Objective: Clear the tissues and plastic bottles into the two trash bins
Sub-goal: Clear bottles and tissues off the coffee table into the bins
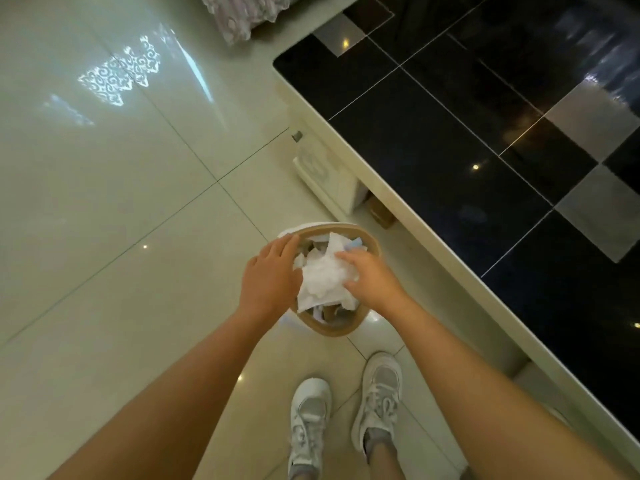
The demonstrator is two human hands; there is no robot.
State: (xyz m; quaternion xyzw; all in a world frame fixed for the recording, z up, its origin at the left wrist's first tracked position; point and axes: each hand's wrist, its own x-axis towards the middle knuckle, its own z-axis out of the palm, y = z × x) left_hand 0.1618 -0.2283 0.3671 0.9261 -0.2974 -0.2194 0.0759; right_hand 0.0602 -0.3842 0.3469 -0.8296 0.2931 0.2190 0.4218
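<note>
Two bare hands meet over a small trash bin [341,330] that stands on the pale tiled floor [121,202], just in front of a pair of white sneakers [346,417]. A crumpled wad of white tissues [323,278] sits in the bin's mouth, heaped above the tan rim; its longer side runs roughly from the near-left edge toward the far-right, with one torn corner sticking up at the back. More paper scraps lie beneath it. The left hand [272,277] rests flat against the wad's left side, fingers straight and close together, pointing away from the person. The right hand [369,278] presses down on the wad's right side, fingers seemingly slightly curled into the paper, though the blur hides the fingertips. No writing can be read anywhere. A cream-edged table [408,202] with a glossy black top stands to the right.
</note>
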